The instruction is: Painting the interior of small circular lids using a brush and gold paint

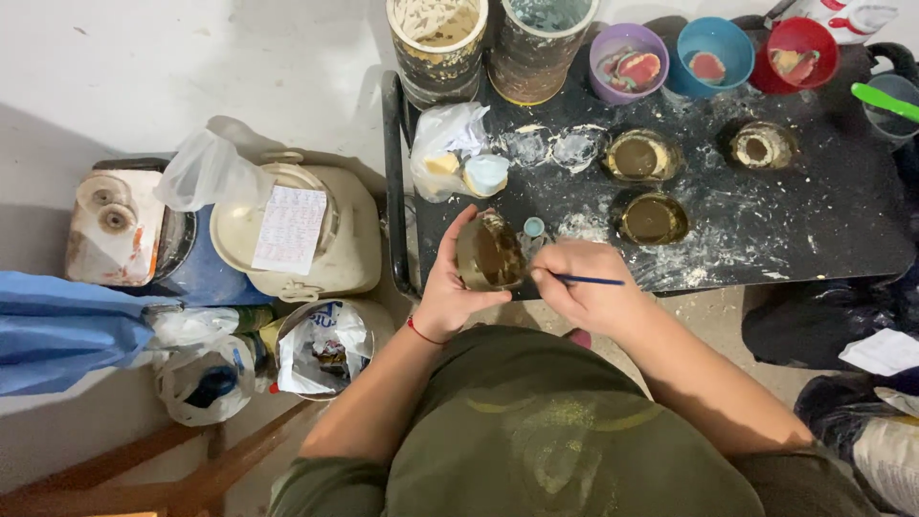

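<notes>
My left hand (448, 287) grips a small round olive-brown bowl (490, 255), tilted so its inside faces me, at the near left corner of the black tray table (814, 225). My right hand (584, 287) holds a thin blue-handled brush (589, 280) with its tip at the bowl's rim. Three similar olive bowls stand on the table: one (640, 156), another (653, 218) and a third (760, 146). A tiny pale blue cap (533, 227) lies just beyond the held bowl.
Purple (628, 59), blue (713, 53) and red (800, 50) cups line the table's far edge beside two paint-caked buckets (437, 43). A plastic bag (448, 148) lies on the table. A cream lidded bucket (297, 235) and bags sit on the floor at left.
</notes>
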